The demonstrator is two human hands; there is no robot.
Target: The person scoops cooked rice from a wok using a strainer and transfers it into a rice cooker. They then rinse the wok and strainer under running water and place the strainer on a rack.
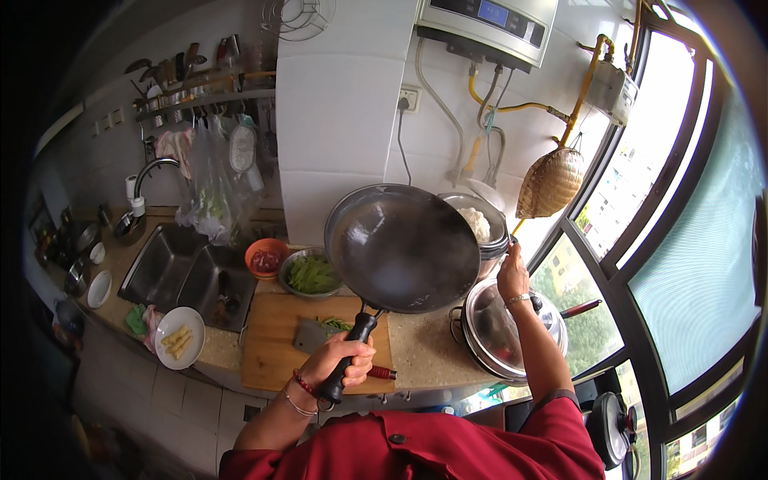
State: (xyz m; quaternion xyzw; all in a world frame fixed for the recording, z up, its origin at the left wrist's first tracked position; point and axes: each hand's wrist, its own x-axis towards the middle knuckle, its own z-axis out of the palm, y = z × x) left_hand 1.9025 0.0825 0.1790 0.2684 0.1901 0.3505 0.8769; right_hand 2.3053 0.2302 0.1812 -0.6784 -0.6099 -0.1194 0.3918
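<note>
My left hand (355, 354) is closed around the black handle of a dark wok (405, 246), which is raised and tilted over the back of the counter. The wok's inside looks bare, with a hazy sheen. My right hand (513, 273) reaches to the rim of a metal rice pot (493, 247) holding white rice; its fingers pinch something thin and dark, too small to name. Under my right forearm stands a steel pot with a glass lid (492, 336). Below the wok, a cleaver (312, 336) and chopped greens (337, 324) lie on a wooden cutting board (270, 360).
Left of the wok stand a bowl of green leaves (312, 274) and an orange bowl of red meat (265, 259). Beyond are a double sink (159, 258) and a plate of pale yellow food (180, 338). A woven basket (551, 183) hangs beside the window.
</note>
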